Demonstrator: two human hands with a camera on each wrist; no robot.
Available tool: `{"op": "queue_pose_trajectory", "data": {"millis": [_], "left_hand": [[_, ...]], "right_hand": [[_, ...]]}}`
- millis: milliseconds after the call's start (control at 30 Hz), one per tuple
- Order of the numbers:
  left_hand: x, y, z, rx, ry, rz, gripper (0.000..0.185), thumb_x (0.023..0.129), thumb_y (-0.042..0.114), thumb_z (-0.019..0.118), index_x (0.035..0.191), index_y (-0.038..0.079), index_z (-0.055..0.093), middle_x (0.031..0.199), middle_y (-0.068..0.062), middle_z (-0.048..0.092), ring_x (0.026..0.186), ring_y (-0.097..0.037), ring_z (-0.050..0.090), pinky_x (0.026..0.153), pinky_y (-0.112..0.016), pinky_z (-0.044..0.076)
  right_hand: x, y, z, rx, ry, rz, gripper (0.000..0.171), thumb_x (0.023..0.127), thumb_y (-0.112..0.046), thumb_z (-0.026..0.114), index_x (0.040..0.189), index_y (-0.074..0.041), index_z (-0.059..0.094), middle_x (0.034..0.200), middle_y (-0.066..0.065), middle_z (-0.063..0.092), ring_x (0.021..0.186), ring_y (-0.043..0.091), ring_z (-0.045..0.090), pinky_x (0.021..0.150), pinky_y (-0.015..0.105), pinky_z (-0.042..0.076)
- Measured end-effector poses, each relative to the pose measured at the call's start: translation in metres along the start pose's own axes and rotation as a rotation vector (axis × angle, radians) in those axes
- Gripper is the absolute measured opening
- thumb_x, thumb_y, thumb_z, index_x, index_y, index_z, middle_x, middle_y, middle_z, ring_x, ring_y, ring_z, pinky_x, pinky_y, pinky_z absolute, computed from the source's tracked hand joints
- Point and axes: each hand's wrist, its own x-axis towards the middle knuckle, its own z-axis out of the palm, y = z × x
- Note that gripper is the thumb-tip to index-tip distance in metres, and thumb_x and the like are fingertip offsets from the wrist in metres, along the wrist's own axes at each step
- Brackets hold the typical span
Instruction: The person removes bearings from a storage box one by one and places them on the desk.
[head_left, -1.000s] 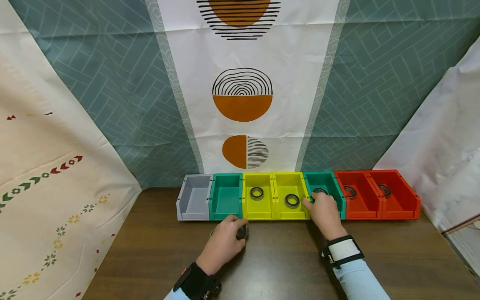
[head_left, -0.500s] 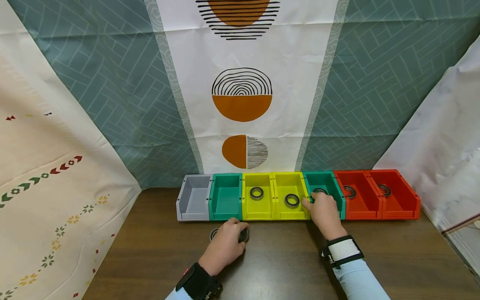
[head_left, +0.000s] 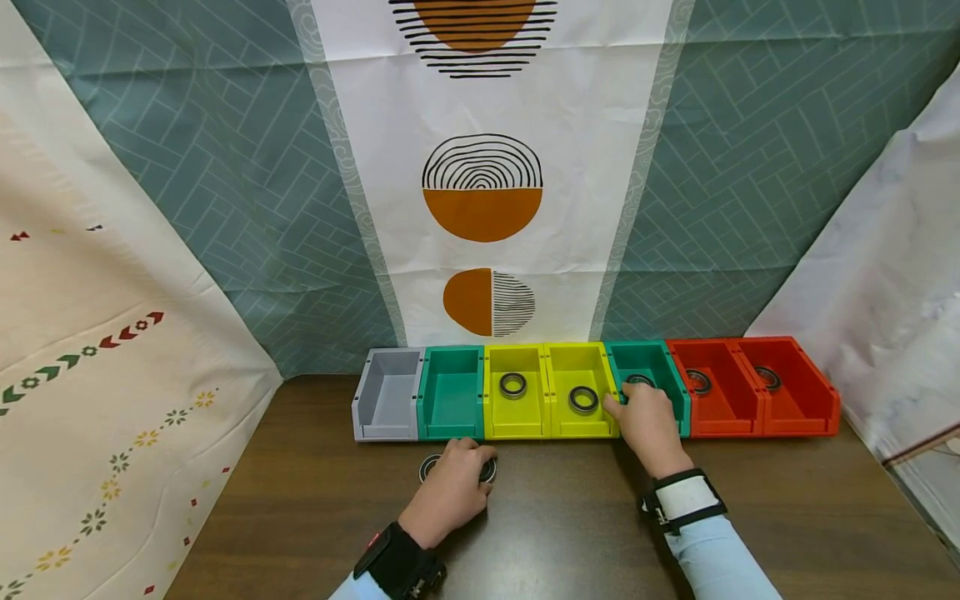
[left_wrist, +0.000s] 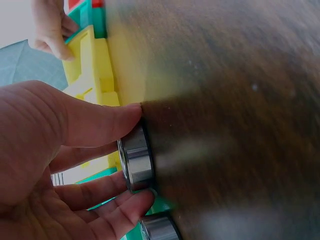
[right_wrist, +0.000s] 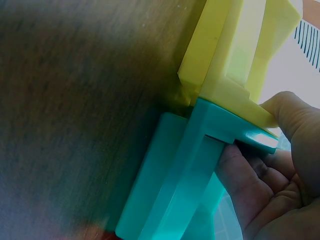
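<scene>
On the table, my left hand [head_left: 448, 492] grips a ball bearing [left_wrist: 136, 157] by its rim, between thumb and fingers; the bearing lies flat. A second bearing [left_wrist: 161, 227] sits just left of it, partly covered by that hand in the head view. My right hand [head_left: 651, 423] pinches the adjoining side walls of the right yellow bin [right_wrist: 235, 60] and the green bin [right_wrist: 192, 165] beside it. Its thumb is on the yellow side, its fingers on the green side. One bearing [head_left: 640, 380] inside that green bin is partly hidden by the hand.
A row of bins runs along the table's back: a grey bin [head_left: 388, 404], another green bin [head_left: 452, 400], two yellow, one green, then two red bins [head_left: 795, 400]. Both yellow bins and both red bins hold one bearing each. Patterned cloth [head_left: 300, 250] hangs behind.
My left hand has drawn slightly back toward me, and its bearing has gone from tilted to flat on the table. More of the second bearing shows. My right hand has kept its grip.
</scene>
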Motion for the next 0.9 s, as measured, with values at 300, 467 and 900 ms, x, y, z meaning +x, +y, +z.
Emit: {"op": "queue_pose_trajectory", "data": {"millis": [300,467,900], "left_hand": [[0.0,0.002,-0.004,0.006,-0.018,-0.002,0.037,0.078,0.023,0.074,0.113,0.014,0.065,0.112,-0.008,0.06,0.102,-0.022,0.053,0.087,-0.039,0.05],[0.0,0.007,-0.012,0.047,0.062,0.041,0.027,0.083,0.022,0.069,0.108,0.011,0.066,0.106,-0.007,0.061,0.095,-0.02,0.054,0.083,-0.036,0.05],[0.023,0.033,-0.036,0.023,0.297,0.056,0.046,0.084,0.024,0.068,0.126,0.011,0.056,0.13,-0.011,0.052,0.118,-0.025,0.05,0.098,-0.041,0.045]], "right_hand": [[0.001,0.002,0.001,0.007,-0.004,0.001,0.054,0.087,-0.031,0.061,0.124,0.008,0.055,0.112,0.025,0.06,0.083,0.03,0.055,0.071,0.043,0.05],[0.001,0.001,0.001,0.013,-0.009,0.004,0.054,0.087,-0.031,0.062,0.125,0.007,0.054,0.112,0.025,0.059,0.083,0.03,0.055,0.07,0.043,0.05],[0.0,0.001,0.0,0.016,0.005,-0.013,0.046,0.087,-0.029,0.061,0.116,0.007,0.061,0.081,0.014,0.05,0.07,0.025,0.049,0.05,0.028,0.033]]}}
